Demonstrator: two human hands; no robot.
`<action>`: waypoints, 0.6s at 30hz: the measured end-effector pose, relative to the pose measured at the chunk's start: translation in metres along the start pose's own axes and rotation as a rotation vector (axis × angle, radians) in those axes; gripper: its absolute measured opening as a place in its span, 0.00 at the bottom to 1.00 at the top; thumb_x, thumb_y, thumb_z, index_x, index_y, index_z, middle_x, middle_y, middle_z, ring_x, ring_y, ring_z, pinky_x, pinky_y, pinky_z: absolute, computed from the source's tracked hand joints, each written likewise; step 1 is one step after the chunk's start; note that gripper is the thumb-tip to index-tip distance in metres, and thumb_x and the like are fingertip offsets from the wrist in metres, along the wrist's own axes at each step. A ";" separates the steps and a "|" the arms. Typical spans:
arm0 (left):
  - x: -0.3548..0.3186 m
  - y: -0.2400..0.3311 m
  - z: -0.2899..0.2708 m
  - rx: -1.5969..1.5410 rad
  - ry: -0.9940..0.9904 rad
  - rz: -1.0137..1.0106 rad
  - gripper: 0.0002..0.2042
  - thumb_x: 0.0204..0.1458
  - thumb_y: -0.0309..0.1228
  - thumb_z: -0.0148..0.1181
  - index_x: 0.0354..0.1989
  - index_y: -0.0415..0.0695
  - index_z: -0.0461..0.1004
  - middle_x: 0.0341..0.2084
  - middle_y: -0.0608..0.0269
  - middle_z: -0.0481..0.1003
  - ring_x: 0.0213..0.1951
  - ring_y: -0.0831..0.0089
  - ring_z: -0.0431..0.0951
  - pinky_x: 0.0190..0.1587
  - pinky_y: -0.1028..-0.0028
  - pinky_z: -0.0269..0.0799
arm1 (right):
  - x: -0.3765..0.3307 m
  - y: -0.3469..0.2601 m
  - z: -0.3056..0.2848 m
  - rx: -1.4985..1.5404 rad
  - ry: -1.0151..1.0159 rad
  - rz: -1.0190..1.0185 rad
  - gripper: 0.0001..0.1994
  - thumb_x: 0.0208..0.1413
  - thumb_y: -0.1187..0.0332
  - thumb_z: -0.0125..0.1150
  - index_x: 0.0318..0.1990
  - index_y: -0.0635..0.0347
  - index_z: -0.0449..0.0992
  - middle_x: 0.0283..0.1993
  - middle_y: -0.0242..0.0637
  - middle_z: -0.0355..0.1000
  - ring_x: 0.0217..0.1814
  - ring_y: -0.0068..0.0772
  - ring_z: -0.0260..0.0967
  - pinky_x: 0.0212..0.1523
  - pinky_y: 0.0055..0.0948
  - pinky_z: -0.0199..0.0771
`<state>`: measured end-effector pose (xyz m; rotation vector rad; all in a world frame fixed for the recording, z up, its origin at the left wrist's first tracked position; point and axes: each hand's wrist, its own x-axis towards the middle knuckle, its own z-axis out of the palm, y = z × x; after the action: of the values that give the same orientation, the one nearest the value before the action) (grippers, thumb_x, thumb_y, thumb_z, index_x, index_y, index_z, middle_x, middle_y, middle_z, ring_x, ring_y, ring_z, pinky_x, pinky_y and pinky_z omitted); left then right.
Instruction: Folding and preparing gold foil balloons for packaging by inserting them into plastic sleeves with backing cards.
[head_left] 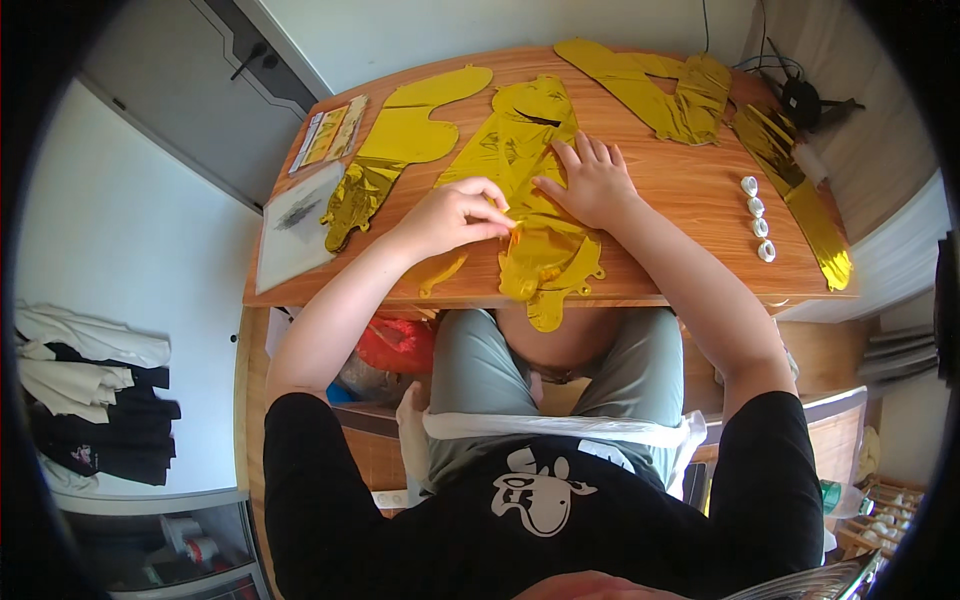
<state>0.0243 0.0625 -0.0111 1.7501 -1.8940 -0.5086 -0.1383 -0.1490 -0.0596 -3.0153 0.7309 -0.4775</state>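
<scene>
A flat gold foil balloon [540,180], not inflated, lies creased on the wooden table [680,210] in front of me. Its near end, with small tabs, sticks out past the table's front edge. My left hand [455,217] pinches the foil between thumb and fingers near the balloon's lower middle. With fingers spread, my right hand [597,182] rests on the balloon's right side. A loose curved strip of gold foil [440,273] is below my left wrist. Another flat gold balloon [410,130] lies to the left.
More gold balloons lie at the back right [650,90] and along the right edge [805,205]. Several small white rolls [757,217] form a row there. A black device with antennas [800,100] stands behind. A printed packet [328,133] and a whitish sheet [295,235] are at left.
</scene>
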 end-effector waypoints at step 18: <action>0.011 0.023 0.000 0.411 0.031 0.347 0.12 0.52 0.25 0.63 0.45 0.51 0.83 0.50 0.67 0.79 0.51 0.65 0.78 0.57 0.64 0.69 | 0.002 0.003 0.004 -0.003 0.015 -0.018 0.37 0.67 0.36 0.43 0.74 0.53 0.58 0.75 0.56 0.56 0.79 0.53 0.50 0.76 0.54 0.45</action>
<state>0.0053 0.0541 0.0040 1.5909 -2.3365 0.0409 -0.1369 -0.1524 -0.0630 -3.0271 0.7059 -0.5008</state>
